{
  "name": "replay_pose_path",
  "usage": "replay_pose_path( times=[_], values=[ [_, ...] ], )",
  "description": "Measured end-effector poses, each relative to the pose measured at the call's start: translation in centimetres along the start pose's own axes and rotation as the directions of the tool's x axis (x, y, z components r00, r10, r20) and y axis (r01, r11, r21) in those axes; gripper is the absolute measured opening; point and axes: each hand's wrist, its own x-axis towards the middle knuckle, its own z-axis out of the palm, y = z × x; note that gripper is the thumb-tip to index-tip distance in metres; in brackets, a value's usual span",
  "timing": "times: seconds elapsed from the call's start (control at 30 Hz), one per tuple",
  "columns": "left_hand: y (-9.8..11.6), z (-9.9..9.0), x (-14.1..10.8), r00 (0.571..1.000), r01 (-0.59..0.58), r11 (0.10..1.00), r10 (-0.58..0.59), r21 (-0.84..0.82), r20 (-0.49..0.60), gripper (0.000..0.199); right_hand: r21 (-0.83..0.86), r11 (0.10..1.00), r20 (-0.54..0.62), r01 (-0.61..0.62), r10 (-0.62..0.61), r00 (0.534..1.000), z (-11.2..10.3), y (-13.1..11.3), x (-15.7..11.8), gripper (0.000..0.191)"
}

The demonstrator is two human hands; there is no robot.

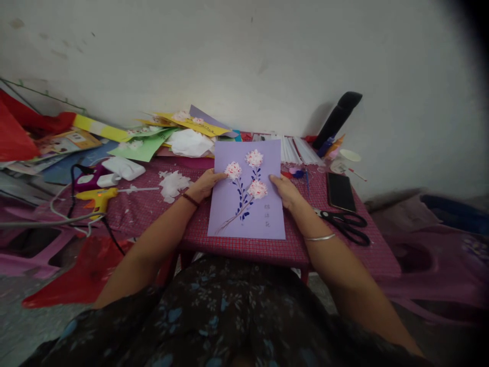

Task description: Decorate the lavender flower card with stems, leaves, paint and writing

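Observation:
A purple sheet (225,204) is held up over the front part of the table. Three white-and-pink textured flowers (257,189) with brown stems and dark blue leaves are on it, and small written characters stand at its lower right. My left hand (207,183) pinches the sheet's left edge, thumb on the front face. At the right edge my right hand (284,189) grips it the same way, thumb in front. The other fingers of both hands are partly hidden behind the sheet.
Left on the checked table (153,219) are a yellow glue gun (100,198), torn white scraps (173,185) and a cable. Stacked coloured papers (147,148) lie behind. Scissors (346,224), a phone (341,192) and a tall black object (338,120) are at the right.

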Motion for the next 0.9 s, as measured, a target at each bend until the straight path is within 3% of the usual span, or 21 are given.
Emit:
replay_pose_path(
  times=[0.13,0.57,0.9],
  values=[
    [0.16,0.02,0.06,1.000,0.003,1.000,-0.003,-0.004,-0.007,0.026,0.062,0.994,-0.012,-0.091,0.092,0.996,-0.05,-0.18,0.10,0.028],
    [-0.32,0.09,0.27,1.000,0.001,1.000,-0.001,0.002,0.003,0.030,0.070,0.991,-0.050,-0.110,0.114,0.992,0.14,-0.48,-0.04,0.025],
    [-0.39,0.31,0.27,0.999,0.000,1.000,0.000,-0.015,-0.036,0.028,0.062,0.994,-0.010,-0.094,0.095,0.995,0.10,-0.27,0.09,0.030]
  ],
)
